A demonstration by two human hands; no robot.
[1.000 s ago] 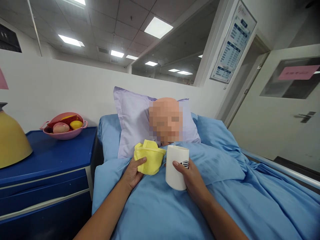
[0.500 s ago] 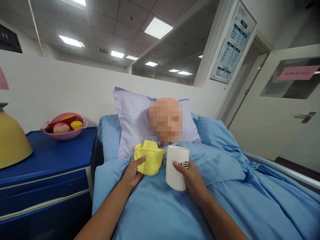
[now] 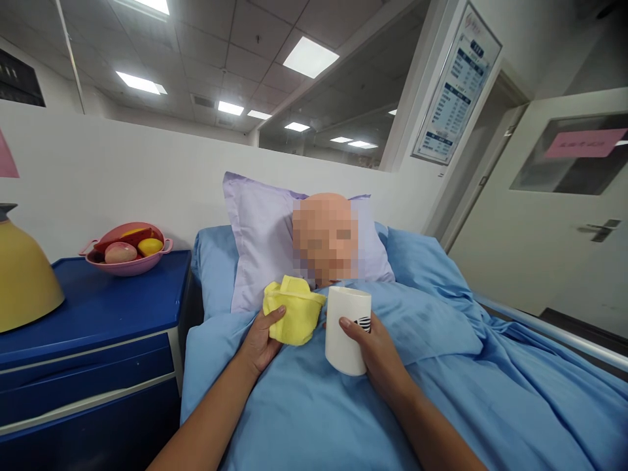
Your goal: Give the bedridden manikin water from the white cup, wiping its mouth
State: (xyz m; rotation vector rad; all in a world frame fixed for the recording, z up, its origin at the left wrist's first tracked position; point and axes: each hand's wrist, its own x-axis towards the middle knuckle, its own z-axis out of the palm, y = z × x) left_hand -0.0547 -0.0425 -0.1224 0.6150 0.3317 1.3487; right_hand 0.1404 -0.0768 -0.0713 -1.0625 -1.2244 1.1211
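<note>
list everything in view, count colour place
folded cloth: 1, yellow, centre
cylindrical cup: 1, white, centre
wide bed: 1, blue, centre
pillow: 1, lilac, on bed
bald head: 1, pixelated, against pillow
drawered cabinet: 1, blue, left
oval basket: 1, pink, on cabinet
fruits: several, mixed, in basket
domed object: 1, yellow, left
framed notice: 1, white, wall
windowed door: 1, whitish, right
ceiling lights: several, white, above
papers: 2, pink, door, left wall
left hand: 1, on cloth
right hand: 1, on cup
</note>
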